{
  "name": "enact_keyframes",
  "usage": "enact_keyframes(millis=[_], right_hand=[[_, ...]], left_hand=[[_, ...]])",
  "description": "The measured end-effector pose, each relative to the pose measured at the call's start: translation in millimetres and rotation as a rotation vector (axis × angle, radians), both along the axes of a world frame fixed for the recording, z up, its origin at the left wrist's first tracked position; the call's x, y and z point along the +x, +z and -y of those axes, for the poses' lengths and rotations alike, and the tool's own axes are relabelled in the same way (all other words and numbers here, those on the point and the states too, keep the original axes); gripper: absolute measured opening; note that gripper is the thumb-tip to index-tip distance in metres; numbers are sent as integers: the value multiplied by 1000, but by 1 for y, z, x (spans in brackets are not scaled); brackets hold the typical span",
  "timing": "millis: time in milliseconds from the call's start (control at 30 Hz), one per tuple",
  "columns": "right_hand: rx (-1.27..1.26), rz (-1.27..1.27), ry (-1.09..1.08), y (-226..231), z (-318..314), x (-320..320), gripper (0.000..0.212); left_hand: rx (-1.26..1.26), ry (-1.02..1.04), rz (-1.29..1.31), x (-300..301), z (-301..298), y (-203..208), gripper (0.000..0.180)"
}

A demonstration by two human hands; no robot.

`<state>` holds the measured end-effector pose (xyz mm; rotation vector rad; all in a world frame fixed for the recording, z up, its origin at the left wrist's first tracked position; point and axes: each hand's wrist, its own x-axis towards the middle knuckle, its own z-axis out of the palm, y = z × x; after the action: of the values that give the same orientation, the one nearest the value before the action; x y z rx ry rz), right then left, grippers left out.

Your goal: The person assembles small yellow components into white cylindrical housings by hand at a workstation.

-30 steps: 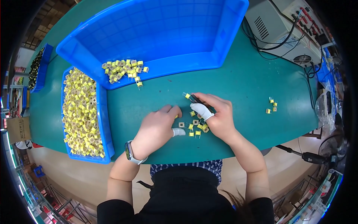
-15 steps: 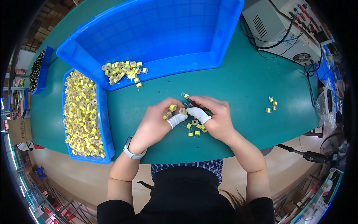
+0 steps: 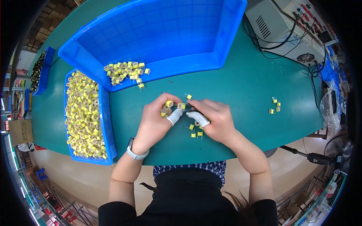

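Observation:
My left hand (image 3: 154,113) is closed around several small yellow transformers with wire pins. One yellow transformer (image 3: 181,106) sticks out at its fingertips. My right hand (image 3: 213,117), fingers bent and thumb in a white finger cot, grips a slim dark tool (image 3: 188,107) that looks like tweezers. The tool's end is right at that transformer; whether it touches cannot be made out. A white cot also covers my left thumb. Just beyond my right fingertips lies a loose transformer (image 3: 189,96). Several more transformers (image 3: 193,135) rest on the table below the right hand, partly hidden by it.
A shallow blue bin (image 3: 110,145) full of transformers stands at the left. Behind it, a large blue crate (image 3: 181,69) lies on its side with a transformer pile (image 3: 124,71) at its opening. Several transformers (image 3: 278,104) lie far right, near a grey bench instrument (image 3: 279,34) with cables.
Both hands have shifted slightly left, and the transformer at my left fingertips moved with them. The dark tool has swung lower, toward that transformer.

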<state>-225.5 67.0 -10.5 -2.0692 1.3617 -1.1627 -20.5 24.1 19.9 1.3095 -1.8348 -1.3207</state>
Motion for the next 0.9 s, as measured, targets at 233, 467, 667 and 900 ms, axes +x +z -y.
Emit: enact_keyframes(millis=[233, 467, 667, 900], right_hand=[[-65, -73, -19, 0, 1, 2, 32], [-70, -94, -31, -1, 1, 2, 31], [-73, -109, -45, -2, 1, 1, 30], [-71, -92, -38, 2, 1, 2, 30]], left_hand=[[-1, -2, -62, 1, 0, -4, 20], [3, 15, -71, 2, 1, -6, 20], [35, 16, -75, 4, 3, -5, 20], [-30, 41, -50, 1, 0, -4, 19]])
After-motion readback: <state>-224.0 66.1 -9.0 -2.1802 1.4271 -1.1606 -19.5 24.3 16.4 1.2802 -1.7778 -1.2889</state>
